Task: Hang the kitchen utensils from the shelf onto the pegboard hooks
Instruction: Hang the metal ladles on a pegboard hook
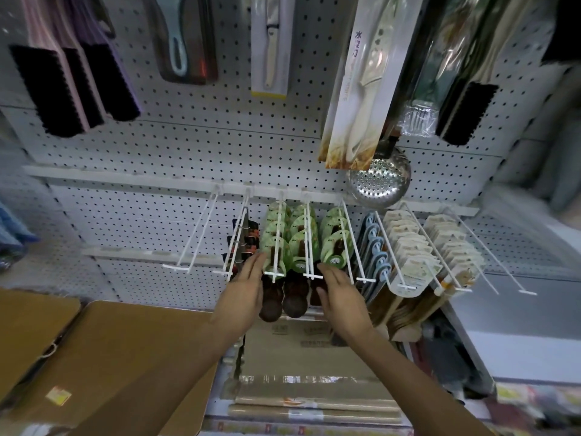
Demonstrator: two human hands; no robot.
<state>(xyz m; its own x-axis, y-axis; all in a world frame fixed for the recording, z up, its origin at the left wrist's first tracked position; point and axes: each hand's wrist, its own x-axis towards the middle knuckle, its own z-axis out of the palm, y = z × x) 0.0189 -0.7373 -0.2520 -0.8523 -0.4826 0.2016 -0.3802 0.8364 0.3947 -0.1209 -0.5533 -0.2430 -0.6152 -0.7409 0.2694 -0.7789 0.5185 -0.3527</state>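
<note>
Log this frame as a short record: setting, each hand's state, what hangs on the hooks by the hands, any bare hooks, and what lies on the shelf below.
setting: white perforated pegboard wall with long white wire hooks
left hand: fingers straight, against the left side of the hung dark brown wooden spoons with green card headers
right hand: fingers straight, on the right side of the same spoons
grip: neither hand curled round anything
bare hook: white double-wire hook, left of the hands
neighbours: pale blue plastic utensils, right of the spoons
below: flat brown cutting boards on the shelf
</note>
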